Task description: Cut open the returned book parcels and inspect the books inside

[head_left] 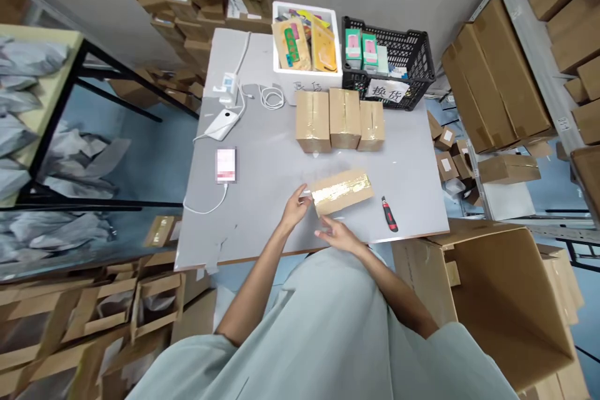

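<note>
A small cardboard box (342,194) with shiny clear tape along its top lies at a slant near the front of the grey table. At its left end is my left hand (295,209), fingers curved and apart, with a small whitish bit by the fingertips that I cannot make out. My right hand (341,235) has its fingers spread, the index fingertip at the box's near left corner. A red and black utility knife (389,215) lies right of the box. Behind it stand three taped cardboard boxes (345,119) side by side.
On the table (262,169) are a white foam box (307,79) of packets, a black crate (412,69), a power bank (222,125), white cables and a pixelated device (226,165). A large open carton (510,306) stands right; shelves and cartons surround the table.
</note>
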`<state>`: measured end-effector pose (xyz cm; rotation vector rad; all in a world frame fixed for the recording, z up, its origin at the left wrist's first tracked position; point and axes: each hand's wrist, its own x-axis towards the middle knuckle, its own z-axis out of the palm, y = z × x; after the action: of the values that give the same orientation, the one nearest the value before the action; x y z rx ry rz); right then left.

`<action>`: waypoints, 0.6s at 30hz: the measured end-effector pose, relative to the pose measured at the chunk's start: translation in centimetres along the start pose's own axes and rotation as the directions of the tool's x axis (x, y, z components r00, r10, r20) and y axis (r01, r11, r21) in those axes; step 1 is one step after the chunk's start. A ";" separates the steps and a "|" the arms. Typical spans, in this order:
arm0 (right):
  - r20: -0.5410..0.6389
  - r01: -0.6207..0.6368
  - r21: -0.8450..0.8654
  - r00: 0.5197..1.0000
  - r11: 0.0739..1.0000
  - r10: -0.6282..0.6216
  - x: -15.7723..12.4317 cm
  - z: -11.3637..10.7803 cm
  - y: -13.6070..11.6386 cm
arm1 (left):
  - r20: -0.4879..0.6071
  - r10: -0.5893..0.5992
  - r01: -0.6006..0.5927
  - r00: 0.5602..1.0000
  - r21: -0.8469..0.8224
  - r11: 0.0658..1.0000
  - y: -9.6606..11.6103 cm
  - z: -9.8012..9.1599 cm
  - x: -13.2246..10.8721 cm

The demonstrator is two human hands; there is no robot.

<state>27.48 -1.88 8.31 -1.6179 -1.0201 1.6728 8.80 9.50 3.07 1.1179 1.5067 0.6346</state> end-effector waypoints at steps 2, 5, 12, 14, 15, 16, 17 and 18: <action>-0.110 0.089 -0.171 0.988 0.981 -0.108 0.7 -1.0 -0.4 | -0.029 -0.042 0.041 0.999 -0.031 0.999 -1.8 -2.6 -1.0; -0.535 0.013 -0.359 0.816 0.933 -0.218 1.9 -5.5 -0.8 | 0.021 -0.105 0.106 0.994 -0.075 0.992 -4.1 -4.7 -3.0; -0.581 -0.069 -0.259 0.808 0.963 -0.099 2.3 -9.5 2.1 | 0.177 -0.078 0.101 0.981 -0.125 0.987 -5.7 -2.1 -5.6; -0.544 -0.003 -0.260 0.827 0.966 -0.144 1.7 -8.1 3.8 | 0.165 -0.075 0.097 0.983 -0.131 0.987 -5.9 -1.5 -5.7; -0.525 0.029 -0.244 0.837 0.969 -0.158 1.4 -7.4 4.7 | 0.146 -0.082 0.101 0.986 -0.131 0.986 -6.0 -1.5 -5.7; -0.507 0.052 -0.218 0.847 0.975 -0.159 1.1 -6.8 5.7 | 0.122 -0.094 0.109 0.988 -0.127 0.986 -6.3 -1.7 -5.7; -0.492 0.064 -0.184 0.858 0.981 -0.149 0.8 -6.3 6.6 | 0.096 -0.110 0.121 0.989 -0.121 0.985 -6.6 -2.2 -5.8; -0.478 0.062 -0.146 0.869 0.987 -0.125 0.5 -6.0 7.5 | 0.074 -0.129 0.137 0.989 -0.113 0.984 -7.0 -2.8 -5.8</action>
<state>34.12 -4.72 1.99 -1.9075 -0.9342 1.0643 3.75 1.91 0.38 0.9313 1.4549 0.5809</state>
